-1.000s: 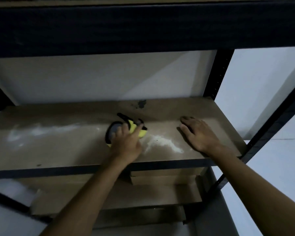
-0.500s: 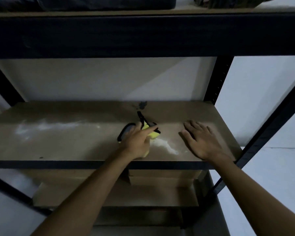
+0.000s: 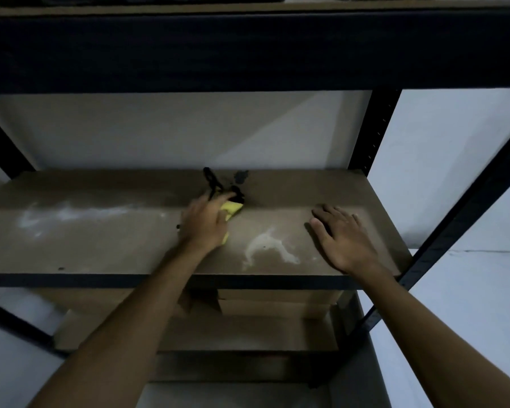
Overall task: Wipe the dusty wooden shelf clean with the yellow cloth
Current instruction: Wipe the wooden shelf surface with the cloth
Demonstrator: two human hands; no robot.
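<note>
The wooden shelf (image 3: 100, 248) spans the view at mid height, with white dust smeared at its left (image 3: 68, 214) and a white patch (image 3: 265, 248) near the front, right of centre. My left hand (image 3: 203, 225) presses the yellow cloth (image 3: 231, 209) onto the middle of the shelf; the cloth has a black edge and a black loop pointing toward the back. Most of the cloth is hidden under the hand, which is blurred. My right hand (image 3: 342, 237) lies flat on the shelf's right part, fingers spread, holding nothing.
A thick black beam (image 3: 248, 51) of the upper shelf hangs close above. Black metal uprights (image 3: 377, 131) and a diagonal brace (image 3: 465, 207) frame the right side. A dark stain (image 3: 241, 176) marks the shelf's back. A lower shelf with cardboard (image 3: 277, 307) sits beneath.
My left hand has slid the yellow cloth to the right and toward the back of the shelf, off the white patch. My right hand has stayed flat in place.
</note>
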